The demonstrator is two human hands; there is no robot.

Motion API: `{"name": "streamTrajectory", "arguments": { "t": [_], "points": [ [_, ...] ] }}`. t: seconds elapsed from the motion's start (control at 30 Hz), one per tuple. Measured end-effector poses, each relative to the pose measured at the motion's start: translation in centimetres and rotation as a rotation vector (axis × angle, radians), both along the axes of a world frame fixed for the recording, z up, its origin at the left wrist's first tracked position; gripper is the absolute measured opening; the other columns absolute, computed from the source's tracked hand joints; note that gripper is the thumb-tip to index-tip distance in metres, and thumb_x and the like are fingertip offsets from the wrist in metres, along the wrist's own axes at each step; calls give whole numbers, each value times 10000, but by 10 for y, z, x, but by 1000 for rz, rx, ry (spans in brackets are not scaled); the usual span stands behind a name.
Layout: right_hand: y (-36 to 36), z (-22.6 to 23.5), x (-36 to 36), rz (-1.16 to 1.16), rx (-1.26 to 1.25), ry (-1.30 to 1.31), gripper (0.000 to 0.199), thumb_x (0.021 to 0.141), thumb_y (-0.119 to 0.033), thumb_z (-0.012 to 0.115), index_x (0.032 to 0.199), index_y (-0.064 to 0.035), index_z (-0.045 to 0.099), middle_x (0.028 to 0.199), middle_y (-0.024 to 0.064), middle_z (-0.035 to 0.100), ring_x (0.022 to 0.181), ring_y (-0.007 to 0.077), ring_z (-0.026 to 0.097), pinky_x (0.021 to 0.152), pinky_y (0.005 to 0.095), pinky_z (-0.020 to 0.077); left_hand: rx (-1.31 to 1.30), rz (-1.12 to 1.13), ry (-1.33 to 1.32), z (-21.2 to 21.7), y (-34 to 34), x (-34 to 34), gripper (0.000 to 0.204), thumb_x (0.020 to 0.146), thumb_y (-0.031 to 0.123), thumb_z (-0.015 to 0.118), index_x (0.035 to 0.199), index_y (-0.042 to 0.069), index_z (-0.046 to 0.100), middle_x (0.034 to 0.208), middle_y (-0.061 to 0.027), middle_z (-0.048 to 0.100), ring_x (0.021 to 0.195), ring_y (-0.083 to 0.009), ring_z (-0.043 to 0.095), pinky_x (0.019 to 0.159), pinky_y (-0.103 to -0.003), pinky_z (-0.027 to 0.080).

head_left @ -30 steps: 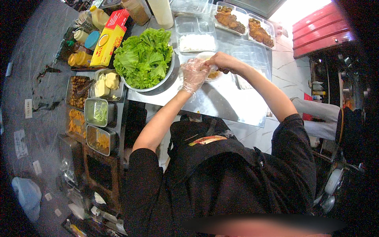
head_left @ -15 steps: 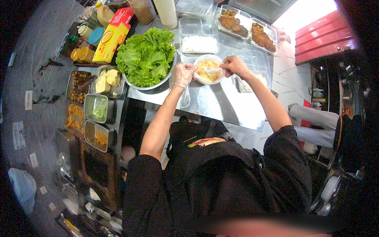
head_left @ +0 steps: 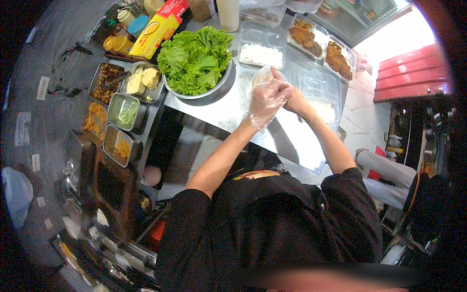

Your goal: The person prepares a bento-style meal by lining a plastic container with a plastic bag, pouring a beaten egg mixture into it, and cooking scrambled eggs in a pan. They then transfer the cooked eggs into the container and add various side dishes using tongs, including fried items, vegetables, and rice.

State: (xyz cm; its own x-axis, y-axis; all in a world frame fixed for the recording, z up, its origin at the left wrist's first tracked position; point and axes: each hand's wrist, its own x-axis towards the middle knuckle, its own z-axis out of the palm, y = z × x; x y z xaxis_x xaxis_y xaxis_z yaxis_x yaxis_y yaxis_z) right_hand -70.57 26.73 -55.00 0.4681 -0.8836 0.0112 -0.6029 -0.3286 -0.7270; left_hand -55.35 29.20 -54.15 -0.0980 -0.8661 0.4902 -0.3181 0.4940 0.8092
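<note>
I find the round bowl [head_left: 262, 76] over the table [head_left: 304, 148], just beyond the hands, the gloved left hand [head_left: 269, 100] covering its near side and partly hiding the right hand [head_left: 296, 103]; either's grip I cannot tell.

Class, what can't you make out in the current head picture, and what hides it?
Head view:
Small bowl: most of its contents, covered by the left hand.
Right hand: some fingers, behind the left hand.
Large bowl: its bottom, under the lettuce.
White bottle: its top, cut off by the upper edge.
</note>
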Motion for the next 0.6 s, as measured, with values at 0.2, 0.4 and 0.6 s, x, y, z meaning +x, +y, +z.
{"name": "streamTrajectory", "arguments": {
  "t": [0.2,0.4,0.6],
  "points": [
    [-16,2,5,-60,-237,323,243,859,-213,621,1022,-33,618,1061,182,605,980,377,593,777,465,506,55,254,-197,-79,18,37,1309,537,430,923,1461,-11,107,1432,-232,325,1316,-356,366,1118,-459,290],
    [-34,-9,-2,-208,-367,290,429,877,-227,613,1244,-23,529,1232,196,520,1130,372,512,897,451,473,281,169,93,-107,-14,-5,1435,442,378,949,1482,-1,36,1464,-264,272,1355,-428,294,1133,-463,278],
    [-13,4,-5,-60,-366,501,401,859,-232,636,1207,-44,565,1282,179,503,1172,382,485,892,459,500,107,207,-9,-86,7,-5,991,605,305,902,1375,11,351,1425,-217,308,1355,-364,308,1130,-441,290]
  ]
}}
